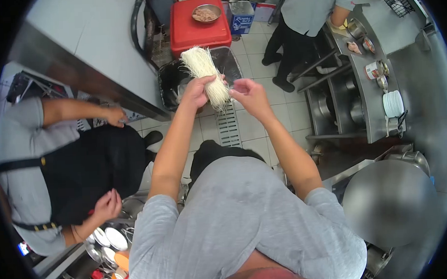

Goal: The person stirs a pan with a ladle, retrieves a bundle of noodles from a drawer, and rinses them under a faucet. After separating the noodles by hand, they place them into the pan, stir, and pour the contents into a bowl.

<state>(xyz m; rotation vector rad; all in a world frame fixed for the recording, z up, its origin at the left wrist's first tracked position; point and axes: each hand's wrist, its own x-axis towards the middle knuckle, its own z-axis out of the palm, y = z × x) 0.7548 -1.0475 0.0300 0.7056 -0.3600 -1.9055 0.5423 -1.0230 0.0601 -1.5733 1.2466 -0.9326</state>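
Head view: I have the noodle bundle (pixel 204 76) just above the centre of the frame, over the near rim of a black bin (pixel 232 64) and the top end of the floor grate (pixel 228 129). My left hand (pixel 196 93) is clamped around its left side, thumb laid across the strands. My right hand (pixel 250 95) sits at the bundle's lower right edge, fingers curled and thumb toward the strands; I can't tell whether it touches or pinches any. The hands are a little apart, with the bundle between them. It looks pale cream, thin-stranded and dry, tilted from upper left to lower right, with loose ends bristling at both ends and wisps sticking out on the left. For moving, I read tiled floor (pixel 256 78) right of the bin, running down between my right forearm and the steel table (pixel 363 93). On the left, the edge of a pale counter (pixel 80 46) cuts diagonally toward the bin, and a person in a black apron (pixel 97 167) stands near my left forearm. Straight ahead, a red container (pixel 199 36) bearing a metal bowl (pixel 206 13) borders the bin. Another person (pixel 308 21) works at the table, upper right. Lower right, a big round metal surface (pixel 390 202) lies beside my right shoulder.
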